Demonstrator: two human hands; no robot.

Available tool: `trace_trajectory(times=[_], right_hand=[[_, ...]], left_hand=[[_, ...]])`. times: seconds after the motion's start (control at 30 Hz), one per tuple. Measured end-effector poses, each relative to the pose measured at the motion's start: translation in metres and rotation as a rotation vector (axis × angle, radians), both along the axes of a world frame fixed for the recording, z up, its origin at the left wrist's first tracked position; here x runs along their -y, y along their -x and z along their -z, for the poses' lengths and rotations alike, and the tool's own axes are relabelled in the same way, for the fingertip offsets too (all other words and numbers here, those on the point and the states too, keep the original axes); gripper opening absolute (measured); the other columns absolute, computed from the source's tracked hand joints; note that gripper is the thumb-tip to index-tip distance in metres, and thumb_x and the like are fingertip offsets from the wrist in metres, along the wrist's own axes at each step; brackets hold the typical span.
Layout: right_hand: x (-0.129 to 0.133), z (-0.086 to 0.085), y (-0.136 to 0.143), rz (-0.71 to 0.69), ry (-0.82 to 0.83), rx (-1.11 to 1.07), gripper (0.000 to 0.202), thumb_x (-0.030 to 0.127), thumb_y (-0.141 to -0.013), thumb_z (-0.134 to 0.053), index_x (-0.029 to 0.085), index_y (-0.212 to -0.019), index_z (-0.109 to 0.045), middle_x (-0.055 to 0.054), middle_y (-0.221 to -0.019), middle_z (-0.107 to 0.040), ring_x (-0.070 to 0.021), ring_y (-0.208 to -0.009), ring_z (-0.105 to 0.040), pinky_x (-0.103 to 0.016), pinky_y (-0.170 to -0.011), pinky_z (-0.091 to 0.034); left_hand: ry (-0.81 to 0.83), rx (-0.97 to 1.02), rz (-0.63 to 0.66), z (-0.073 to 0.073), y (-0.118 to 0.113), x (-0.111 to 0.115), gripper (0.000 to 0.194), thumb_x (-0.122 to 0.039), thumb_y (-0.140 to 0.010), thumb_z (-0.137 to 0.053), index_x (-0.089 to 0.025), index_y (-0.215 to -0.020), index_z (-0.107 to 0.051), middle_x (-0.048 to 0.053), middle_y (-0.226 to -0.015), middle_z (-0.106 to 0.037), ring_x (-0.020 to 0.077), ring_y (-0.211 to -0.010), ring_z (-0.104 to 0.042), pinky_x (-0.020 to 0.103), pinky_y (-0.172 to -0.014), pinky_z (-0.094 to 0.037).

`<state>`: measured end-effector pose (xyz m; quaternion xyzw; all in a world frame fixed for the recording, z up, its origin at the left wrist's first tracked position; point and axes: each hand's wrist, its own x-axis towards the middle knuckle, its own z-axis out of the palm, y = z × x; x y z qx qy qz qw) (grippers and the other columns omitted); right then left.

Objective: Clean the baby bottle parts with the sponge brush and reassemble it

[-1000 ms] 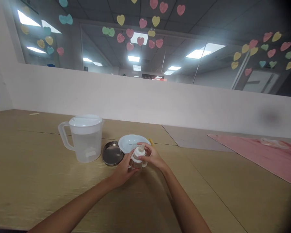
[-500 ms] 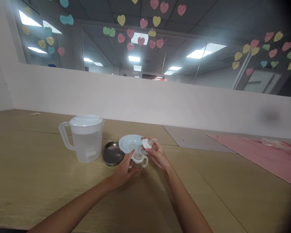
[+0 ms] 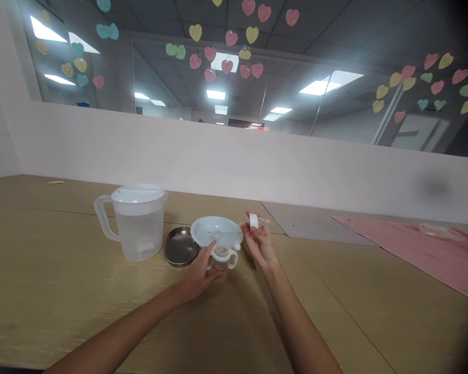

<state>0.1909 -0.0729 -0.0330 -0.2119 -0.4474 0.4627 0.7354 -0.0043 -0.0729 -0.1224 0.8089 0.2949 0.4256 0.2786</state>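
1. Your L hand [image 3: 198, 272] clamps round open btl [image 3: 220, 262], just in front of bowl [image 3: 203, 228].
2. Your R hand [image 3: 262, 248] pinches teat cap [image 3: 254, 221], R of bowl.
3. Metal dish [image 3: 180, 248] close L, jug [image 3: 140, 231] beyond.

No words are showing legibly: the bottle [image 3: 223, 262] is bearing red print [image 3: 217, 268] too small to read.

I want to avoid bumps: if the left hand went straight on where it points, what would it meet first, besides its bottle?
Probably the pale bowl, just beyond the left hand and the bottle; the gap is hard to judge.
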Motion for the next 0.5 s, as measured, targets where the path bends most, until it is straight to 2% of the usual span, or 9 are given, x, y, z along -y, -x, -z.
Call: trace_trajectory(times=[0.1, 0.33, 0.5], right_hand=[[-0.007, 0.007, -0.002, 0.09, 0.033, 0.067, 0.044, 0.032, -0.06, -0.077, 0.029, -0.1, -0.059, 0.0, -0.115, -0.06, -0.0172, -0.098, -0.058, -0.042, -0.101, -0.041], [-0.021, 0.027, -0.005, 0.204, 0.138, 0.124, 0.05, 0.032, -0.057, -0.078, 0.026, -0.101, -0.056, 0.0, -0.106, -0.063, -0.0182, -0.102, -0.058, -0.037, -0.097, -0.045], [-0.027, 0.037, -0.002, 0.277, 0.175, 0.193, 0.051, 0.031, -0.056, -0.077, 0.025, -0.101, -0.055, -0.001, -0.107, -0.061, -0.0171, -0.1, -0.058, -0.035, -0.093, -0.045]], left_hand=[[0.0, -0.005, 0.005, -0.001, 0.0, 0.001, 0.072, -0.039, -0.081, -0.057, -0.023, -0.141, -0.021, 0.013, -0.135, -0.039, 0.0248, -0.115, -0.044, 0.04, -0.094, -0.042], [-0.006, -0.005, 0.01, -0.005, 0.001, 0.003, 0.071, -0.039, -0.082, -0.057, -0.022, -0.141, -0.021, 0.014, -0.135, -0.039, 0.0254, -0.117, -0.044, 0.04, -0.094, -0.042], [0.005, -0.005, 0.015, -0.009, 0.002, 0.006, 0.072, -0.039, -0.082, -0.057, -0.022, -0.141, -0.021, 0.014, -0.136, -0.038, 0.0258, -0.12, -0.041, 0.04, -0.096, -0.04]])
